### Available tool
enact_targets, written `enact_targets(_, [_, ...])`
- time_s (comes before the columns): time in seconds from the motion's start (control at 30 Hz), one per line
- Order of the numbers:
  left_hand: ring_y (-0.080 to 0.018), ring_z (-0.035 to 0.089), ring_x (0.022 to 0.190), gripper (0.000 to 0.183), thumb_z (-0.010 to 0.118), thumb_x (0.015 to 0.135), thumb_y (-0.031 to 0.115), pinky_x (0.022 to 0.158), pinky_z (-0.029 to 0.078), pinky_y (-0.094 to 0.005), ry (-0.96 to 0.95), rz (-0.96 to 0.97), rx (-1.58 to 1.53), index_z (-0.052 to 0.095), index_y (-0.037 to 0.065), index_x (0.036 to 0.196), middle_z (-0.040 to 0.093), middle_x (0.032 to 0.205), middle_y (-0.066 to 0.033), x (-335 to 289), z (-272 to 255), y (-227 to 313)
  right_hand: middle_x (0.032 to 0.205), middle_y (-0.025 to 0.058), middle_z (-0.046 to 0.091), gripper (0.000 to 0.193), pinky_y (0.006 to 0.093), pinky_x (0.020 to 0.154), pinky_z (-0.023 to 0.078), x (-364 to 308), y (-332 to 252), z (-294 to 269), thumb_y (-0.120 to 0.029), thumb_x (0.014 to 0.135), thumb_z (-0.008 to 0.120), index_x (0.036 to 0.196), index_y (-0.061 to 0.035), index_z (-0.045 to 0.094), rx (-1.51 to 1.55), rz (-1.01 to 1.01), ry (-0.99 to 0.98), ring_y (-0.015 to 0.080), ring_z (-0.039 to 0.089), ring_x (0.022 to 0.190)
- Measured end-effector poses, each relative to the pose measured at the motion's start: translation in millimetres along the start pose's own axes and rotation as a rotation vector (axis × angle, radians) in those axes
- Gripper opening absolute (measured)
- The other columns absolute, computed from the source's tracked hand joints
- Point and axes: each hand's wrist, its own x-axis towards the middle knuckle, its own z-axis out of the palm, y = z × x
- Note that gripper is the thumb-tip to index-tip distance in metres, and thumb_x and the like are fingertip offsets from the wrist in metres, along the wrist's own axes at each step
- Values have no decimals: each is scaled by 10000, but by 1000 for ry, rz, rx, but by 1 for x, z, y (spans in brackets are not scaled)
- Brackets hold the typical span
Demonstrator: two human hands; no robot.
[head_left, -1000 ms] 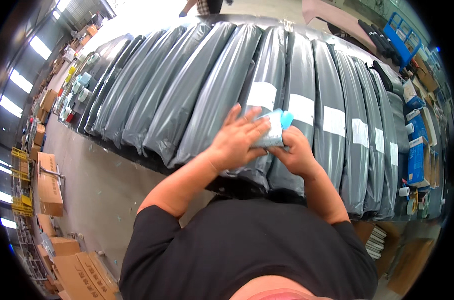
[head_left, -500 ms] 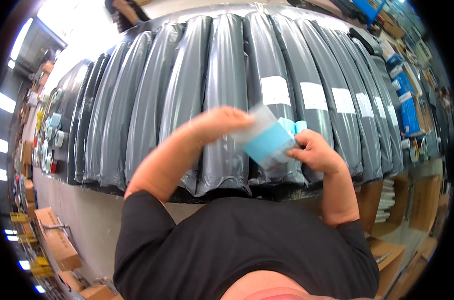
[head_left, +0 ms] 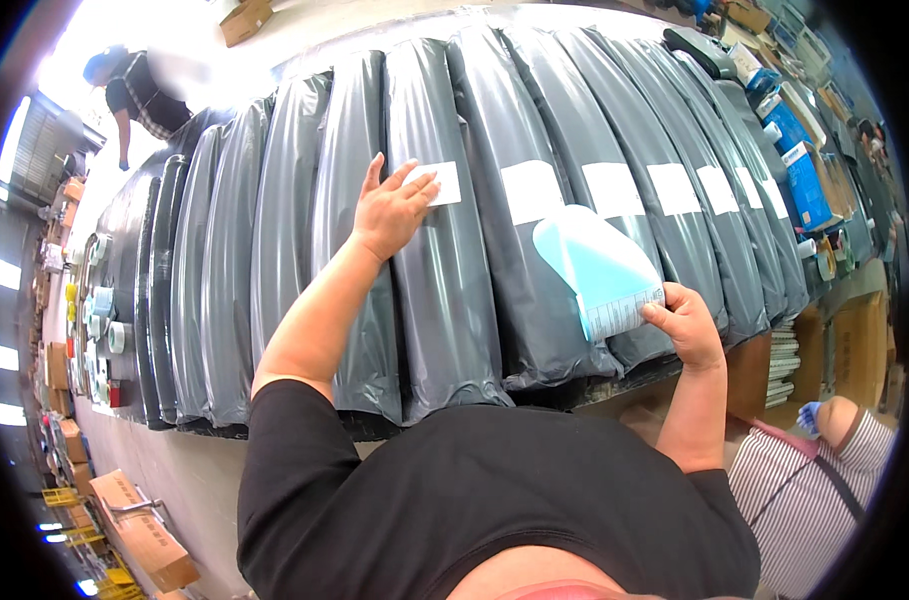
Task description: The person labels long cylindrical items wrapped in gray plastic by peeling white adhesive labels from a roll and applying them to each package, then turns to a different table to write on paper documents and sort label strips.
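Long grey plastic-wrapped packages [head_left: 304, 200] lie side by side across the table. My left hand [head_left: 392, 208] is open, its fingers spread over a white label [head_left: 442, 184] on a package near the middle. Between the thumb and fingers of my right hand [head_left: 690, 324] is a light-blue label backing strip [head_left: 604, 262] with a printed white part at its lower end. The strip fans out and curls over the packages to the right. Other packages to the right bear white labels [head_left: 614, 190] in a row.
Tape rolls [head_left: 117, 338] stand at the table's left end. Blue boxes [head_left: 809, 185] are at the right. A person in a striped shirt [head_left: 799, 490] is close by at lower right; another person [head_left: 139, 95] bends at far left. A cardboard box [head_left: 144, 530] sits on the floor.
My left hand has left the strip and moved left onto a package, where a white label now lies. My right hand has moved right with the strip. The striped-shirted person has come into view.
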Motion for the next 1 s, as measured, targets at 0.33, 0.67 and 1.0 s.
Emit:
enact_targets(0.33, [-180,459,1381,424,619,940,376,1211,200,-506,-442,-90,-123,614,227,1337,553,1444,73,-6,-12,15,928,-6,679,187,244,759,461,16,11,1,-121,903,715,1004,32,680,-26,28,-90,57,571,838])
enact_targets(0.67, [-445,148,1492,465,469,1001,400,1173,234,-602,-573,-591,-184,519,230,1431,228,1639,-96,38,10,63,934,-4,668,203,243,764,461,20,11,19,-149,906,724,984,30,672,-3,46,-158,56,565,858])
enact_targets(1.0, [-462,88,1506,659,764,803,509,1165,201,-637,-512,-637,-620,598,180,1348,235,1625,-179,-41,-83,154,1037,57,691,297,260,792,479,32,30,42,-189,945,672,1127,45,651,254,37,41,108,619,905])
